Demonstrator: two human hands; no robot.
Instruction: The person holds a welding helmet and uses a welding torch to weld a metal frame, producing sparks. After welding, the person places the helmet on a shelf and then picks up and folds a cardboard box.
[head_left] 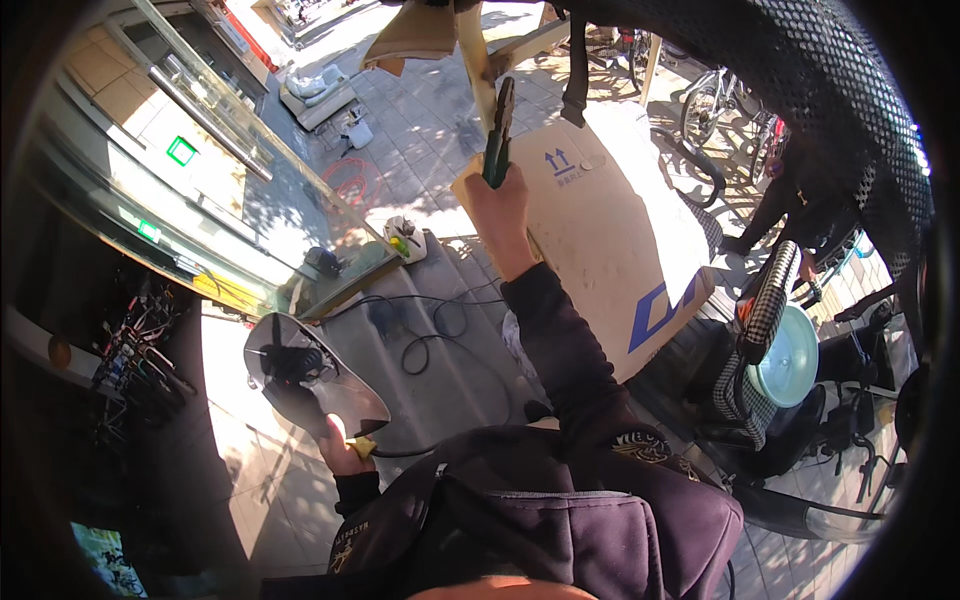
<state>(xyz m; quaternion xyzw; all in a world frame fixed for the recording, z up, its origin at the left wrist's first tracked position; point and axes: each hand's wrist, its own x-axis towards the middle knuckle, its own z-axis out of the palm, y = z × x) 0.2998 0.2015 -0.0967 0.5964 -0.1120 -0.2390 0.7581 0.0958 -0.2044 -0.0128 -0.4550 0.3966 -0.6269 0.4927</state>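
Observation:
My right hand (500,210) is raised at the upper middle, its fingers wrapped round the green handles of pliers (502,125). The pliers' dark jaws point up, close in the picture to a worn yellowish post (476,65); contact cannot be told. Low on the left, my left hand (345,450) is closed round a yellow grip (362,446) with a black cable leading off to the right. Just above that hand is a curved, pale grey shield-like shell (345,385) with a dark fitting inside; whether the same hand also holds it is unclear.
A large cardboard sheet (600,230) leans right of my right arm. Grey steps (440,380) carry loose black cable (415,350). A glass door (290,190) stands left. At right are a checkered seat (745,400), a pale green basin (790,355) and bicycles (700,110); another person (790,205) is nearby.

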